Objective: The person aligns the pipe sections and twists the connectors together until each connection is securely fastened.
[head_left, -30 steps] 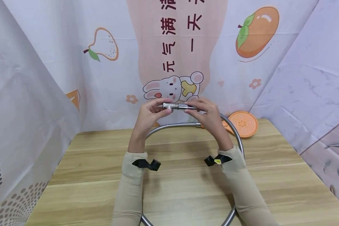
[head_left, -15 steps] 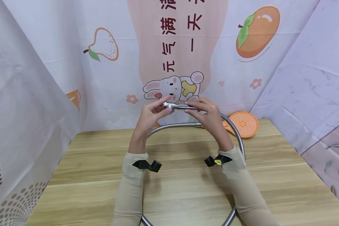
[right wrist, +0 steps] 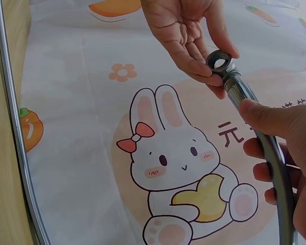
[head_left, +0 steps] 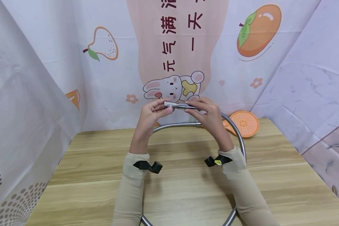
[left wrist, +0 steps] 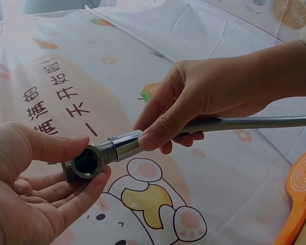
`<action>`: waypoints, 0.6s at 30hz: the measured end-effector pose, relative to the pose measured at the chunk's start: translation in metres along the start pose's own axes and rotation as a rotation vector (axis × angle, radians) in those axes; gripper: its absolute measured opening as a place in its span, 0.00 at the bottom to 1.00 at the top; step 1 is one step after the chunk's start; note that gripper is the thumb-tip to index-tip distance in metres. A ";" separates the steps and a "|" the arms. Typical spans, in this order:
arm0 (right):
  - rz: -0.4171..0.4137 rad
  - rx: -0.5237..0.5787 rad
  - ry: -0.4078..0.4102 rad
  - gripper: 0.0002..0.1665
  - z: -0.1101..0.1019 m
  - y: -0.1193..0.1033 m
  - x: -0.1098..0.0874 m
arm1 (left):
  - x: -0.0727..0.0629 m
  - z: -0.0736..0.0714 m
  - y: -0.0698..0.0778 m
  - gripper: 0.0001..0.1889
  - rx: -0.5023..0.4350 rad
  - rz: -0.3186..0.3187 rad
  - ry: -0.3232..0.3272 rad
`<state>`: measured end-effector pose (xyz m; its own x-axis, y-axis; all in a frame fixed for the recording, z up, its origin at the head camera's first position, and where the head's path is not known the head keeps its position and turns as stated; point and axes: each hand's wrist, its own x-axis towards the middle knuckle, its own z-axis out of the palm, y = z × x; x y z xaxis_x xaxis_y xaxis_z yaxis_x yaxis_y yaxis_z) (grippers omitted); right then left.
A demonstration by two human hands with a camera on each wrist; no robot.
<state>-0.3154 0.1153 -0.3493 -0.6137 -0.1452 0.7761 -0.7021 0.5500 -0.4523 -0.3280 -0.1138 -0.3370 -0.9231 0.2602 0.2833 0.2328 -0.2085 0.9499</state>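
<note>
My left hand (head_left: 148, 117) pinches a small threaded metal pipe fitting (left wrist: 110, 151) between thumb and fingers, held up above the back of the table. A round opening in it faces the left wrist camera. My right hand (head_left: 207, 113) grips the end of a silver shower hose (head_left: 238, 135), with thumb and fingertips at its shiny end nut (left wrist: 126, 144). That nut sits against the threaded end of the fitting, in line with it, and some thread shows between them. In the right wrist view the fitting's open ring (right wrist: 220, 60) is by the left thumb.
The hose loops around under both forearms on the wooden table (head_left: 183, 175). Its far end meets an orange shower head (head_left: 244, 124) lying at the back right edge. A printed curtain (head_left: 110, 84) hangs directly behind the hands.
The left index finger lifted off the fitting half a second ago and is now back down along it. The fitting has turned slightly and shifted a little right. The right hand stays nearly still.
</note>
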 end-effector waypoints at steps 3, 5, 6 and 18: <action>-0.004 -0.003 0.002 0.17 -0.001 0.001 0.000 | 0.000 0.002 0.000 0.21 0.016 0.002 0.003; -0.013 -0.008 0.005 0.17 -0.001 0.001 0.000 | 0.000 0.001 0.000 0.21 0.030 0.003 0.003; -0.016 -0.010 0.006 0.17 -0.001 0.001 -0.001 | 0.000 0.001 -0.001 0.21 0.035 0.002 0.004; -0.042 0.000 -0.014 0.16 -0.001 0.000 0.000 | 0.000 -0.001 -0.002 0.20 0.051 0.035 0.026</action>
<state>-0.3150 0.1155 -0.3488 -0.5890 -0.1793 0.7880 -0.7270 0.5434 -0.4198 -0.3290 -0.1148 -0.3386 -0.9216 0.2285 0.3139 0.2801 -0.1686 0.9450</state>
